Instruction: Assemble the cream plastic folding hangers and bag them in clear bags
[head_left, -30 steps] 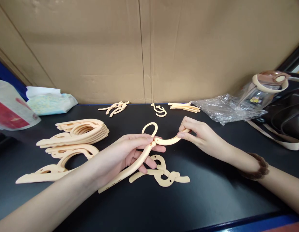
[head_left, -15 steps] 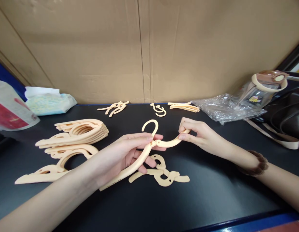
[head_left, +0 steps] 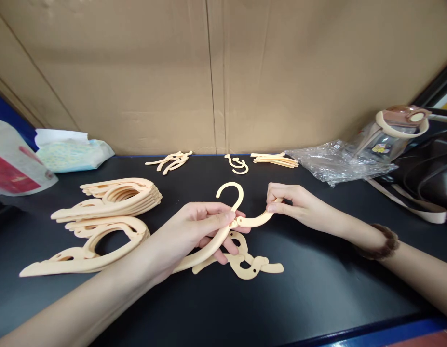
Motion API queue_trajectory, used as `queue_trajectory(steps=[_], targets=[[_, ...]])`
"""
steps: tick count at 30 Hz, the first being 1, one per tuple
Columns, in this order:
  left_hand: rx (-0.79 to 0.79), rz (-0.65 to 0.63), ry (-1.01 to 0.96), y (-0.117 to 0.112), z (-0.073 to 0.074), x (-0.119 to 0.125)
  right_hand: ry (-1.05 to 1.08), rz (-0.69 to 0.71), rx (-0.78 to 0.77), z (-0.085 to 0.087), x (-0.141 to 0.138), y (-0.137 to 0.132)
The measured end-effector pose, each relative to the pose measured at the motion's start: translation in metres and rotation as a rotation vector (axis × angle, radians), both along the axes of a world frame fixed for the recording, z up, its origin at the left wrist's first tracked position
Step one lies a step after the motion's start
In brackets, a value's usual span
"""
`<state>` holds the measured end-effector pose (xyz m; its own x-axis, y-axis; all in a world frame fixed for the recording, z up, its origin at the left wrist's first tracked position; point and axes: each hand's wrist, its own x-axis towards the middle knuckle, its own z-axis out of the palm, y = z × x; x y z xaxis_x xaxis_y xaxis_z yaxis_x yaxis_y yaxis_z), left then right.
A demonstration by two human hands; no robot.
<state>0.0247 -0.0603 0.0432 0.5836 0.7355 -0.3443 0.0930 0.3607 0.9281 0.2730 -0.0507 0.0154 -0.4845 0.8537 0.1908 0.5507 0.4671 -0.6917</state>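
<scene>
Thumb and fingers of my left hand [head_left: 192, 224] pinch a cream plastic hanger at its joint, where the hook [head_left: 240, 193] points up. One curved hanger arm [head_left: 205, 253] runs down across that palm. My right hand [head_left: 293, 205] grips the outer end of a second curved arm [head_left: 255, 221]. Its inner end meets the joint by my left fingertips; whether it is fastened there I cannot tell. Beneath my left hand, flat cream pieces with holes [head_left: 249, 272] lie on the black table [head_left: 317, 299]. Folded hangers [head_left: 111, 209] are stacked at the left, partly behind my left forearm.
Along the back lie loose curved pieces [head_left: 175, 161], a few hooks [head_left: 240, 170] and a bundle of slim pieces [head_left: 276, 161]. Clear plastic wrap [head_left: 331, 161] and a bottle [head_left: 389, 140] stand right. A tissue pack [head_left: 74, 154] sits left, before a cardboard wall [head_left: 154, 72].
Both hands and the hanger have shifted slightly down, the left one also a little to the right. The hook has turned somewhat and moved right. Both grips are kept.
</scene>
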Motion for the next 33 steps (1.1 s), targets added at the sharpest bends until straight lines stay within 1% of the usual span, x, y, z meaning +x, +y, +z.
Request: queue_trajectory(steps=[2,6,11,13,18,22,24,28,33], targets=[[0.028,-0.001,0.007,-0.0006,-0.0009,-0.0001,0.007,-0.002,-0.022,-0.0006,0.0001,0.0],[0.012,0.013,0.027,-0.0034,-0.0008,-0.001,0.016,0.014,-0.027,-0.0002,0.0,0.0008],[-0.021,0.123,-0.018,-0.0042,-0.0011,-0.0016,0.017,-0.021,0.023,0.004,-0.0002,0.0012],[-0.015,0.146,-0.034,-0.0034,-0.0018,-0.0018,0.008,-0.027,0.052,0.0052,-0.0001,0.0009],[0.01,0.12,-0.054,-0.003,-0.0016,-0.002,0.013,-0.021,0.069,0.0054,-0.0003,0.0003],[0.015,0.114,-0.065,-0.0027,0.0004,-0.0003,0.039,-0.045,0.071,0.0052,-0.0013,0.0003],[0.005,0.089,-0.052,-0.0017,0.0004,0.0,0.039,-0.05,0.075,0.0053,-0.0019,0.0],[-0.008,0.024,-0.015,0.0005,-0.0022,-0.0022,0.043,-0.049,0.068,0.0053,-0.0028,-0.0015],[-0.008,0.008,0.027,0.0026,-0.0069,-0.0035,0.072,-0.069,0.071,0.0057,-0.0048,-0.0045]])
